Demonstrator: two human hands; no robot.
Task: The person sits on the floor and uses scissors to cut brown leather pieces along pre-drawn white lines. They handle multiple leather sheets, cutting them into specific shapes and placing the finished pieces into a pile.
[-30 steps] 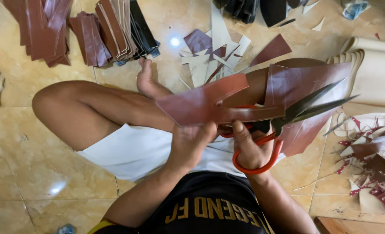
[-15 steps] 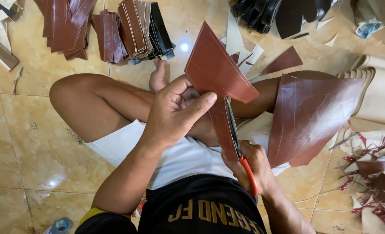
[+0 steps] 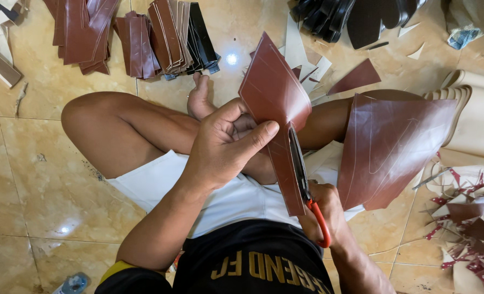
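Observation:
I sit cross-legged on a tiled floor. My left hand [image 3: 228,147] pinches a reddish-brown leather piece [image 3: 274,103], holding it upright over my lap. My right hand [image 3: 323,215] grips red-handled scissors [image 3: 302,174], whose dark blades run up along the right edge of that piece. A larger brown leather sheet [image 3: 394,149] with drawn outlines rests against my right knee.
Stacks of cut brown and black leather strips [image 3: 138,35] lie at the top left. Pale and brown offcuts [image 3: 312,62] lie beyond my foot. Dark shoe soles [image 3: 356,16] sit at the top right, rolled beige material [image 3: 479,117] and red scraps [image 3: 470,218] at the right.
The leather piece went from lying flat across my lap to upright in my left hand. The scissors swung from pointing right to pointing up along its edge.

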